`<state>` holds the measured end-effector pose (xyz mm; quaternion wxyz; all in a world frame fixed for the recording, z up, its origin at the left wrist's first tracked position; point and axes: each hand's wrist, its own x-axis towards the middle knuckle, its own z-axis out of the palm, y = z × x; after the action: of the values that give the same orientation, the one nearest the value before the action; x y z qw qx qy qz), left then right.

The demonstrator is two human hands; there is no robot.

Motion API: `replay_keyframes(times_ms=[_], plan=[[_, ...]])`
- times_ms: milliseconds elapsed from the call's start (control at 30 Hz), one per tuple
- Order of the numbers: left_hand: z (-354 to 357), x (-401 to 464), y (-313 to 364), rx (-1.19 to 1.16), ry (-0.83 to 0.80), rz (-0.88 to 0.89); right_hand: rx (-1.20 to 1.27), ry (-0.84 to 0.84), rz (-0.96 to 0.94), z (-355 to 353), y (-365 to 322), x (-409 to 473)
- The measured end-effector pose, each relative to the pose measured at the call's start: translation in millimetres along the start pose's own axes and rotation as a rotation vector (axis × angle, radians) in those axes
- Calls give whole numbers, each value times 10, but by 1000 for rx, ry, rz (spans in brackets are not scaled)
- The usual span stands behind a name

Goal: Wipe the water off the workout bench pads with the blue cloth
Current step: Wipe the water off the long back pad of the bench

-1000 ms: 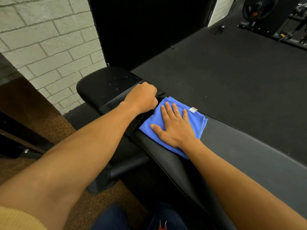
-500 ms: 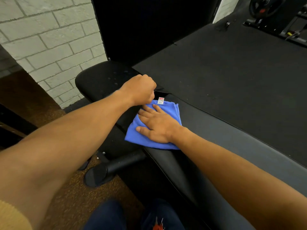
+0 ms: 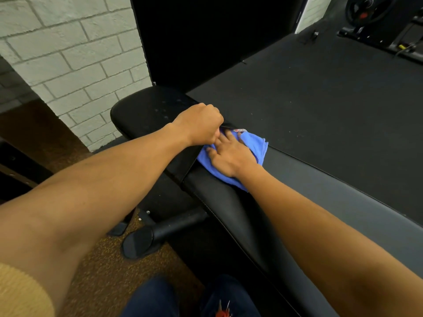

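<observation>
The black workout bench runs from the lower right up to the middle, with a long back pad (image 3: 320,193) and a shorter seat pad (image 3: 144,110) beyond a gap. Small water drops (image 3: 164,109) show on the seat pad. The blue cloth (image 3: 258,145) lies bunched on the far end of the back pad, right at the gap. My right hand (image 3: 231,156) presses down on it, fingers reaching toward the gap. My left hand (image 3: 199,122) rests as a fist on the seat pad's near edge, knuckles touching my right fingertips. Nothing shows inside the fist.
A white brick wall (image 3: 68,65) stands close behind the seat pad. The bench's black foot tube (image 3: 160,234) sticks out over brown speckled flooring at lower left. Black rubber matting (image 3: 320,99) lies to the right, with a weight plate (image 3: 368,10) and rack at the far right.
My right hand slid the cloth along the back pad toward the gap, and the flat cloth has bunched up. My left fist has stayed at the seat pad's edge.
</observation>
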<state>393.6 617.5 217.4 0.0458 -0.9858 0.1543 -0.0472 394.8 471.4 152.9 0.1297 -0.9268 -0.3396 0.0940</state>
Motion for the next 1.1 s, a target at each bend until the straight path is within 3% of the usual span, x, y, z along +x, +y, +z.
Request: replay_keyframes(times_ms=[100,367,800,1100], plan=[[-26,-14,12,-2,0,6,-92,-99,-130,50,-245,-41],[-18,-43,22,-92,9,-37,-85,-162,-347,63,-370,-183],[-2,-48,-38,-192,8,-86,-149,-100,-291,101,33,-1037],[47,-19,-21,-153,38,-63,-160,-40,-297,120,-189,-289]])
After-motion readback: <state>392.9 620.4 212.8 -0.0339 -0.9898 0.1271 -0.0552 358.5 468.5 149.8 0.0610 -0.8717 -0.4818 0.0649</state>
